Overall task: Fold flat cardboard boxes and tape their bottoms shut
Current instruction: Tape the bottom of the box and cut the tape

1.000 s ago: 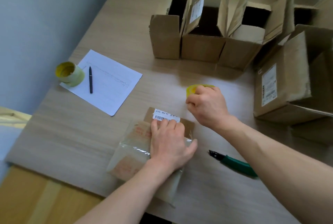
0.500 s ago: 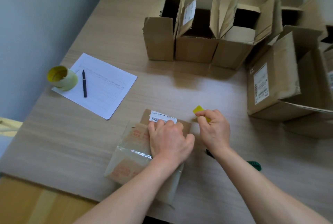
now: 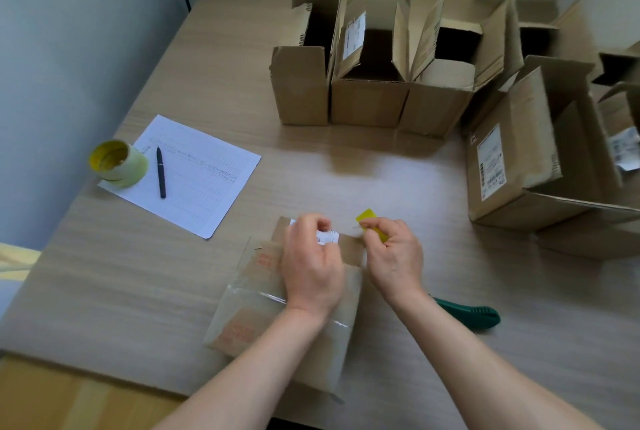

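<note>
A small flattened cardboard box with a white label and clear tape across it lies near the table's front edge. My left hand rests on it, fingers curled over its far edge at the label. My right hand grips a yellow tape roll just off the box's far right corner, close beside my left hand. A second, pale yellow tape roll stands at the left on a sheet of paper.
A green utility knife lies on the table right of my right forearm. Several opened cardboard boxes stand in a row at the back, with a larger one at the right. A black pen lies on the paper.
My right hand brought the yellow tape roll from farther back down to the box's right corner. My left hand's fingers, flat before, have curled up at the label.
</note>
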Demonstrator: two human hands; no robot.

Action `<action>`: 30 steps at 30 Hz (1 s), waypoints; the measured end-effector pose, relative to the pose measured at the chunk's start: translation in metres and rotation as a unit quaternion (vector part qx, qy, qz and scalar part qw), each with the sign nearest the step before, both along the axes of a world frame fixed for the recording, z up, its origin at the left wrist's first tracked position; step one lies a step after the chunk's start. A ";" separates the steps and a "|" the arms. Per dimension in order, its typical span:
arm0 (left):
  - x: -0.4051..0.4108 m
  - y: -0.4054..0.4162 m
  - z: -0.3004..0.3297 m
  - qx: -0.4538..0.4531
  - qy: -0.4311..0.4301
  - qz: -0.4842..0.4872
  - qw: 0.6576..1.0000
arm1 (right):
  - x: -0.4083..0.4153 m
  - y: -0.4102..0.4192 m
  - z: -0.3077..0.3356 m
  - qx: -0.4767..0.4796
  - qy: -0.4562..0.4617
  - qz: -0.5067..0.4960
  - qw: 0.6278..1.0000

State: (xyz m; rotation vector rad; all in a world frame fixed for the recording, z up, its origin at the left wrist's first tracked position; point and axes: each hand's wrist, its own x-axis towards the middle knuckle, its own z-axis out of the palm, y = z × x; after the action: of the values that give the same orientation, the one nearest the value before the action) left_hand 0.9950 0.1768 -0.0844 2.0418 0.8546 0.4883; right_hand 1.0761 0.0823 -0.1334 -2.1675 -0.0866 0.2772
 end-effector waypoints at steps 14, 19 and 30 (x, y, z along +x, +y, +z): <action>-0.105 0.066 -0.016 0.058 0.335 -0.068 0.938 | 0.000 0.026 0.004 -0.036 -0.083 0.061 0.994; -0.068 0.103 -0.012 0.089 0.361 -0.167 0.913 | 0.020 0.023 0.026 0.019 -0.156 0.015 0.987; 0.001 0.076 -0.018 0.104 0.407 -0.061 0.906 | 0.013 -0.017 0.035 0.030 -0.202 -0.040 0.978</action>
State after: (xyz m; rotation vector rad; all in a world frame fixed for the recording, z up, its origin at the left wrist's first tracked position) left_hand 0.9958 0.2532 -0.1028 2.5076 1.1684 -0.4119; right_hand 1.0893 0.0649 -0.0983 -2.1318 -0.2340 -0.2127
